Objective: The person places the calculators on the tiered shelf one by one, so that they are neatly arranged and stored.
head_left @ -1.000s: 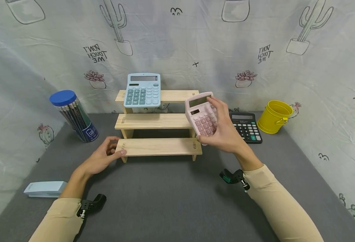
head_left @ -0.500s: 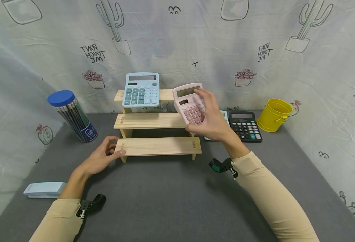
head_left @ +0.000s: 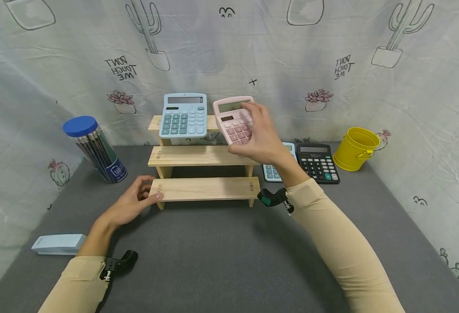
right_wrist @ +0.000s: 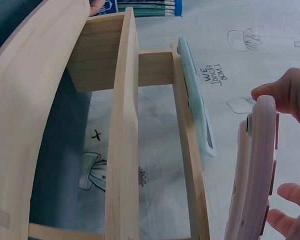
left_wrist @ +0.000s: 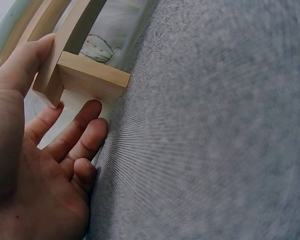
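A pink calculator is held in my right hand, fingers at its upper right and thumb low on its side. It hangs tilted in front of the top step of a three-step wooden stand. In the right wrist view, the pink calculator appears edge-on, apart from the stand. A light-blue calculator leans upright on the top step's left half. My left hand grips the left end of the lowest step; the left wrist view has the thumb on the board and a fingertip against its edge.
Right of the stand lie another light-blue calculator, partly hidden by my right arm, and a black calculator. Beyond them stands a yellow bucket. A blue-lidded pencil jar leans at left; a light-blue stapler-like object lies near my left forearm.
My right hand has carried the pink calculator left and up, toward the top step and the light-blue calculator. The table calculator behind my right arm shows more. My left hand has stayed in place.
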{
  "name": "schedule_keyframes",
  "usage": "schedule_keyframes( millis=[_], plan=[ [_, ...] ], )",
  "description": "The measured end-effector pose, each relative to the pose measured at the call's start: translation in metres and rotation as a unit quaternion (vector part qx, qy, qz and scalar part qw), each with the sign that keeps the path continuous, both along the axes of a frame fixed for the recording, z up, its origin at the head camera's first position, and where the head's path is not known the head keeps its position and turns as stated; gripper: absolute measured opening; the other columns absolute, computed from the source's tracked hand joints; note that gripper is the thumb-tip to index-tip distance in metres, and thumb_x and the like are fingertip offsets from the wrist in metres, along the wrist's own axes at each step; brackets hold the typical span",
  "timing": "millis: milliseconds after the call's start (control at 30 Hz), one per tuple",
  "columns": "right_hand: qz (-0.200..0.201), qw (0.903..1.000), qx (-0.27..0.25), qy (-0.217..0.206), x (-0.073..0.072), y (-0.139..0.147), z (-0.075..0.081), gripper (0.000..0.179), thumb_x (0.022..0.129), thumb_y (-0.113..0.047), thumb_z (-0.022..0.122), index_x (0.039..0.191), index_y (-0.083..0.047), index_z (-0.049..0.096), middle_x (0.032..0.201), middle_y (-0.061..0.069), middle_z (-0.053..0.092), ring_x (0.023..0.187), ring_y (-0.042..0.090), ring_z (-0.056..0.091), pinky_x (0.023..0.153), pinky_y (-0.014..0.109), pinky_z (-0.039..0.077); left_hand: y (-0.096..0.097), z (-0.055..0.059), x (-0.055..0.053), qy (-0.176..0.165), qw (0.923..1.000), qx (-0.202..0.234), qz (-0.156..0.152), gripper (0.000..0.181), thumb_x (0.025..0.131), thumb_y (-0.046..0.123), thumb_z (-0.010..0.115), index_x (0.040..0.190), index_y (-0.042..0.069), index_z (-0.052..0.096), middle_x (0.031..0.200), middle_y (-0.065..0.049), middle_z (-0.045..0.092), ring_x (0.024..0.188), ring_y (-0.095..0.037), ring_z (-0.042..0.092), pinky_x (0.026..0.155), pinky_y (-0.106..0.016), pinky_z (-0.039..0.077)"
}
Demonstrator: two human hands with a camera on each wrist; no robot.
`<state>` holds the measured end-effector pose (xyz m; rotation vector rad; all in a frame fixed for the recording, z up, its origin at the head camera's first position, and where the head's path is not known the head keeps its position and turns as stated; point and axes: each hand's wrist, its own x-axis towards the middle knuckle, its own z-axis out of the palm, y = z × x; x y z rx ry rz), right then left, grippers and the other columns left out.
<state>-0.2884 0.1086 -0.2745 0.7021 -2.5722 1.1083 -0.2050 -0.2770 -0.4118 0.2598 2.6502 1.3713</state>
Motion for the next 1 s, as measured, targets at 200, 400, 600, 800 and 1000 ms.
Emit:
schedule_keyframes(
  millis=[200,400,600,800,1000],
  plan=[
    [-0.016,0.9998,0.0,-0.011,-0.007,-0.013,0.006,0.11,0.064,-0.036,0.085,0.158,-0.021,0.032,0.164,0.01,0.019,0.141,0.03,0.034,0.111,0.048,0.036,0.0,-0.001,0.002,0.0,1.0,0.001,-0.002,0.069,0.104,0.036,0.064,0.153,0.006,0.026,0.145,-0.027,0.051,0.11,-0.029,0.058,0.083,-0.03,0.048],
    [-0.035,0.9989,-0.012,-0.03,-0.013,-0.025,0.018,0.105,0.066,-0.035,0.083,0.158,-0.024,0.033,0.166,0.005,0.014,0.145,0.03,0.029,0.112,0.047,0.034,-0.002,0.0,0.001,0.003,1.0,0.002,-0.002,0.069,0.104,0.035,0.063,0.153,0.006,0.025,0.144,-0.026,0.052,0.112,-0.029,0.059,0.084,-0.03,0.048],
    [-0.064,0.9965,0.006,-0.054,-0.019,-0.035,0.023,0.103,0.069,-0.04,0.083,0.158,-0.028,0.033,0.166,0.001,0.013,0.139,0.028,0.036,0.107,0.049,0.037,-0.001,-0.002,0.0,0.0,1.0,0.005,-0.004,0.068,0.104,0.035,0.063,0.152,0.006,0.025,0.145,-0.026,0.051,0.112,-0.029,0.059,0.084,-0.031,0.048],
    [-0.089,0.9934,0.026,-0.069,-0.028,-0.041,0.024,0.101,0.071,-0.044,0.083,0.157,-0.028,0.033,0.166,0.0,0.012,0.138,0.029,0.036,0.109,0.057,0.029,-0.001,-0.002,0.001,0.005,0.9999,0.009,-0.008,0.066,0.104,0.034,0.063,0.151,0.006,0.026,0.144,-0.027,0.052,0.108,-0.029,0.059,0.082,-0.031,0.048],
    [-0.109,0.9879,0.045,-0.101,-0.034,-0.044,0.024,0.095,0.074,-0.044,0.081,0.156,-0.025,0.037,0.167,0.002,0.012,0.138,0.033,0.035,0.111,0.059,0.027,-0.001,-0.002,0.0,0.009,0.9999,0.007,-0.01,0.065,0.104,0.032,0.063,0.151,0.006,0.026,0.142,-0.028,0.054,0.104,-0.027,0.058,0.079,-0.031,0.046]
  ],
)
